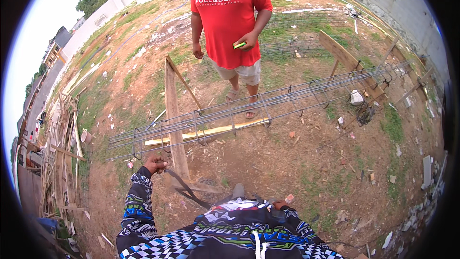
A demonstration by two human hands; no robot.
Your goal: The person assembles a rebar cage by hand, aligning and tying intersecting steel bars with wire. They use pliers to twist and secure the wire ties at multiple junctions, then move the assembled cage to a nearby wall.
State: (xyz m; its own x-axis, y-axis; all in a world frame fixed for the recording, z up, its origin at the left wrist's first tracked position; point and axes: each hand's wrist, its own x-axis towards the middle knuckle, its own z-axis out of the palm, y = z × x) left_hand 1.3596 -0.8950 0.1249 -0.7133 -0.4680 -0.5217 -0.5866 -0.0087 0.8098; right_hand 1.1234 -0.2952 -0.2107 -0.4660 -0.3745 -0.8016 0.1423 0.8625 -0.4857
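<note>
My left hand (155,164) is out to the left, just below the near end of a long rebar cage (230,111). Its fingers are closed on the end of a dark flat strap (184,185), which runs in a loose loop back toward my waist. My right hand (280,205) is low by my right side, close to my body. The sleeve and shirt partly cover it, so its fingers do not show clearly. Rebar rods and bent stirrups make up the cage, which rests on wooden supports, one a plank (176,125) at the left.
Beyond the cage stands a person in a red shirt (230,19), a small green object (239,45) in one hand. A wooden board (352,62) supports the cage's far right. Timber (62,163) is piled at left; rubble and a coil of wire (365,114) lie right.
</note>
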